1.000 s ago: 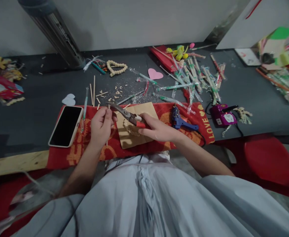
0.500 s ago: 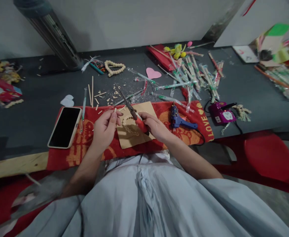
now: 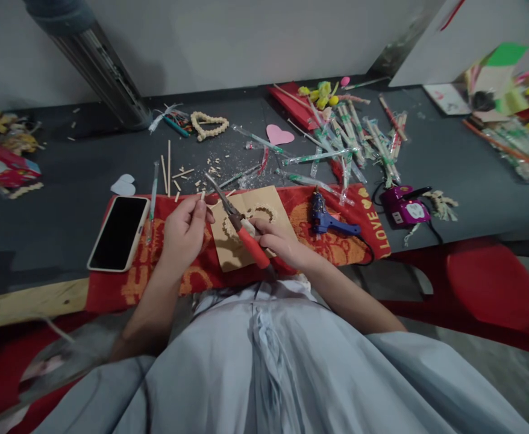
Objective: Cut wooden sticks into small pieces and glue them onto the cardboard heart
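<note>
Within half a second, the bare left hand [image 3: 184, 232] shifted leftward and the red-handled metal shears [image 3: 237, 222] swung one handle toward the pale-blue cloth garment [image 3: 241, 343].

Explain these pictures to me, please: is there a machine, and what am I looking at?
There's no machine at work, just a person's two bare hands, seen by one head-worn camera looking forward and down. The left hand pinches a short pale stick; the right hand holds red-handled cutters. Below them, a brown card lies on a red towel, with a phone and a blue glue gun at either side. Beyond, the dark table bears a pink paper heart and plastic-wrapped sticks.
</note>
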Motion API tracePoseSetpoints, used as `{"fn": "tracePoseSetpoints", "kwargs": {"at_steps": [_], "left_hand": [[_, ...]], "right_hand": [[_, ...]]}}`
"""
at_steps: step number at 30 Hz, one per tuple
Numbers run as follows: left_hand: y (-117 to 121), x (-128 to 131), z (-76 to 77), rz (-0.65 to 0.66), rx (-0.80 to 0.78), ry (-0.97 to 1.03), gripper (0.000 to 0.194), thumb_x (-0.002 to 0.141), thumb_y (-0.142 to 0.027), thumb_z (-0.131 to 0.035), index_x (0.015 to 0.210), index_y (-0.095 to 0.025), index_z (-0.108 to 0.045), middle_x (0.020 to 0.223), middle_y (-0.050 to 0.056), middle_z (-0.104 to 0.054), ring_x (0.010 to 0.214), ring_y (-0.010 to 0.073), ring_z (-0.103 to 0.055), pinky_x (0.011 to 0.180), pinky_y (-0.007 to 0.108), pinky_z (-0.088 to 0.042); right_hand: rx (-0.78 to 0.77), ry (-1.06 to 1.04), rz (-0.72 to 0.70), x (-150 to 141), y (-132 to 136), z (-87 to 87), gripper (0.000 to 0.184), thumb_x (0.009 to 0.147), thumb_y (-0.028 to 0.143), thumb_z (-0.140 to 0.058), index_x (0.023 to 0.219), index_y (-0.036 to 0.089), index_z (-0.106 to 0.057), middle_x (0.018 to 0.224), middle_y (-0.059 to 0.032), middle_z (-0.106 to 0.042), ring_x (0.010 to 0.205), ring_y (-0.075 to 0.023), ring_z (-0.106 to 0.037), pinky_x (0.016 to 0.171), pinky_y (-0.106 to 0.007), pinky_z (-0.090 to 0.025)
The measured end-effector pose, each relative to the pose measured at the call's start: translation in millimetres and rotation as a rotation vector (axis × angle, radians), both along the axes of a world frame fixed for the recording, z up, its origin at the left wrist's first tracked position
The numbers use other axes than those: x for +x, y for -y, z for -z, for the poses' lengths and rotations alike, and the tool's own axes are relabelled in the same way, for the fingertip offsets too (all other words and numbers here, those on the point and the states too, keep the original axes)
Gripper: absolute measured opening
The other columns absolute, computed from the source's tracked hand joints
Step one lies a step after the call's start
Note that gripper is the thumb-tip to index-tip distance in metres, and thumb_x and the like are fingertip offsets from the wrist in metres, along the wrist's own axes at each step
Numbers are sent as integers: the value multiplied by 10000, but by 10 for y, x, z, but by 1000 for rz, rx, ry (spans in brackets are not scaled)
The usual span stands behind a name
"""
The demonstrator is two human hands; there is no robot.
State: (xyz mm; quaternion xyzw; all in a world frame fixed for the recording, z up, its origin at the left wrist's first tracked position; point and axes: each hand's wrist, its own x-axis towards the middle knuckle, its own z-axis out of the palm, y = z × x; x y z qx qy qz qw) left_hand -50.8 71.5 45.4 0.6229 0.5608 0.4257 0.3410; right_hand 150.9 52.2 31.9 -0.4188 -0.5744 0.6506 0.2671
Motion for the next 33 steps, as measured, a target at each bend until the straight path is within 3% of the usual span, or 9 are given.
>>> {"fn": "tracePoseSetpoints", "kwargs": {"at_steps": [8,15,25,29,33], "left_hand": [[-19,-80,-42,29,34,-190,160,817,-216,-468,662,-206,-502,549,-31,-444,533,119,-410,531,242,-337],[-7,-96,-81,53,57,-344,138,771,-192,-462,642,-194,-511,569,-26,-475,558,125,-433,562,244,-334],[-14,-105,-88,103,72,-340,147,751,-160,-465,610,-194,-484,601,-15,-499,598,129,-473,594,242,-369],[-19,-116,-75,111,91,-369,158,760,-163,-467,605,-194,-473,600,-15,-496,605,129,-475,594,241,-364],[-17,-113,-87,113,75,-387,165,760,-174,-458,597,-199,-448,581,-18,-465,596,130,-462,578,243,-348]], "right_hand": [[15,89,-93,29,62,-131,328,728,311,-449,1029,183,-475,957,-25,-527,905,-180,-485,823,-317,-404],[54,128,-142,64,54,-128,309,754,333,-439,1017,176,-480,968,-34,-538,929,-189,-491,841,-328,-403],[52,179,-160,91,45,-193,239,811,331,-409,989,185,-473,1000,-33,-559,949,-178,-518,865,-310,-400],[68,179,-165,97,43,-203,309,865,446,-393,987,178,-486,976,-40,-559,921,-182,-521,831,-312,-409],[108,202,-196,113,35,-216,460,828,583,-476,1017,165,-510,950,-47,-562,867,-185,-516,750,-298,-421]]}}
